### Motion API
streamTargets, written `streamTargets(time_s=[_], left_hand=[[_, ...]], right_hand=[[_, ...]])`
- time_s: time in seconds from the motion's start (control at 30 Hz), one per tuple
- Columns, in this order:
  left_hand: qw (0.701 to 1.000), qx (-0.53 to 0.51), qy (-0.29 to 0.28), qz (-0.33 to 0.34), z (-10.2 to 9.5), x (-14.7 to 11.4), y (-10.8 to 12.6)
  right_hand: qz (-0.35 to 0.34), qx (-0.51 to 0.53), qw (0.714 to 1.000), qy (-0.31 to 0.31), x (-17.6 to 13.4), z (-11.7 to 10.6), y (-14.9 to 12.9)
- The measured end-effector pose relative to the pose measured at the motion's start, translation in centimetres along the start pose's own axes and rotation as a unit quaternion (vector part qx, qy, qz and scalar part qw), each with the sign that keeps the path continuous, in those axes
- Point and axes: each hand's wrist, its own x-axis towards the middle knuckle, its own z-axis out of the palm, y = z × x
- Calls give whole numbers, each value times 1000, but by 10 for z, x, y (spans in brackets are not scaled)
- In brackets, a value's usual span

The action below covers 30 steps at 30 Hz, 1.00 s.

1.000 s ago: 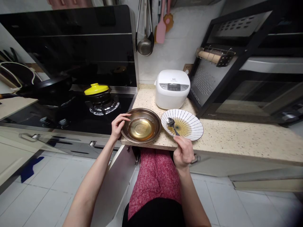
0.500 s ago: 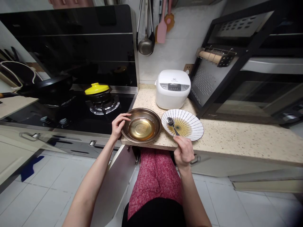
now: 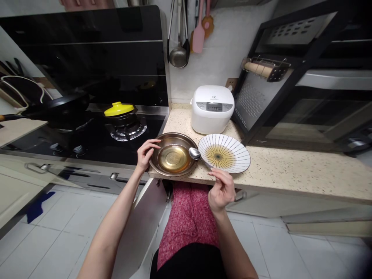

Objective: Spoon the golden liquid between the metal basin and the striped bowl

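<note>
My left hand (image 3: pixel 144 155) grips the left rim of a round metal basin (image 3: pixel 154 166), fingers over the edge and thumb at the outside. Amber-tinted liquid (image 3: pixel 173 158) lies in the bottom of it. Between the fingertips of my right hand (image 3: pixel 222 190) is the handle of a metal spoon (image 3: pixel 194 153), whose bowl hangs over the basin's right edge. A white plate with dark radial stripes (image 3: pixel 241 155) sits just right of the basin, a shallow yellowish liquid pooled at its centre.
Behind the plate stands a white rice cooker (image 3: pixel 212 110). A pot with a yellow lid (image 3: pixel 119 109) rests on the stove at left, a black wok (image 3: pixel 58 108) farther left. An oven (image 3: pixel 322 116) occupies the right. Below the counter, a cabinet door (image 3: pixel 142 224) hangs ajar.
My right hand has shifted a little left, carrying the spoon's bowl from over the plate to the basin's right edge. The left hand stays on the rim.
</note>
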Motion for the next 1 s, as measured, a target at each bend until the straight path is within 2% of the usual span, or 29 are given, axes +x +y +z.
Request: streamTargets(time_s=[0.17, 0.37, 1.0], left_hand=[[1000, 5, 1, 6, 0, 0, 0], [1000, 13, 8, 6, 0, 0, 3], [999, 33, 10, 11, 1, 0, 5]], right_hand=[[30, 36, 997, -58, -11, 12, -6], [60, 51, 993, -93, -22, 23, -8], [82, 32, 992, -88, -26, 31, -5]])
